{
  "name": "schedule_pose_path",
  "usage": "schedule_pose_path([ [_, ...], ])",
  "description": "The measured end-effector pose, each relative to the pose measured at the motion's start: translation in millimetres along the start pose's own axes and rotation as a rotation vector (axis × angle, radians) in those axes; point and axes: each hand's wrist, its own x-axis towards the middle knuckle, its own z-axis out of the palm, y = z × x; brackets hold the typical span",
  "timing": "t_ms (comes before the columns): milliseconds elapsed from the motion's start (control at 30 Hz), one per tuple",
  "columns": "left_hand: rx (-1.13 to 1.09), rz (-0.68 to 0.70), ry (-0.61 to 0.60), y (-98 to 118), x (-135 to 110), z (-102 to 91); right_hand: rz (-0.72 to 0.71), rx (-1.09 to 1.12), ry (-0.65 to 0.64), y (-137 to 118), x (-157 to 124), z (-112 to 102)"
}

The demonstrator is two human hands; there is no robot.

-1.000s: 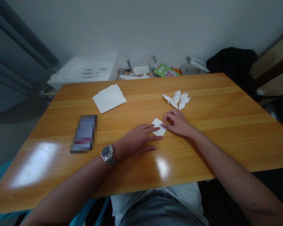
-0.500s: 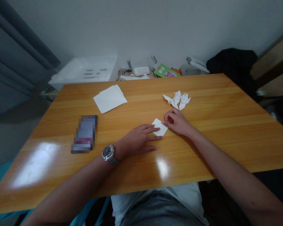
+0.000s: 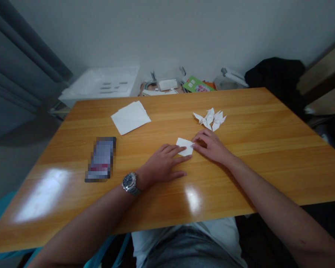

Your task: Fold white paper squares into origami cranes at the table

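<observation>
A small folded white paper point(image 3: 184, 145) lies on the wooden table point(image 3: 268, 149) near its middle. My left hand point(image 3: 163, 163), with a wristwatch, rests flat on the table with its fingers stretched onto the paper's left edge. My right hand point(image 3: 210, 146) presses its fingertips on the paper's right edge, fingers bent and close together. Just beyond my right hand lies a small heap of folded white paper figures point(image 3: 210, 119).
A stack of white paper sheets point(image 3: 130, 117) lies at the back left of the table. A phone point(image 3: 101, 158) lies to the left of my left hand. Behind the table are a white box point(image 3: 100, 83), clutter and a dark bag point(image 3: 276, 76).
The folded paper has shifted slightly left and away from me. Both hands moved with it, fingertips staying on its edges.
</observation>
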Motion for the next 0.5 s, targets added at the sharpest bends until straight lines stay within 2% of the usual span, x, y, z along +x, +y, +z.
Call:
schedule_pose_path([
  [133, 0.043, -0.054, -0.002, -0.3, -0.2, 0.0, -0.099, 0.073, 0.01, 0.8, 0.9, 0.5],
  [267, 0.03, -0.064, 0.027, -2.0, -0.3, 2.5, -0.179, 0.071, -0.033, -0.7, 0.5, 1.6],
  [500, -0.028, -0.122, 0.154, -9.5, -0.3, 2.5, -0.195, 0.006, -0.12, -2.6, -0.4, 2.2],
])
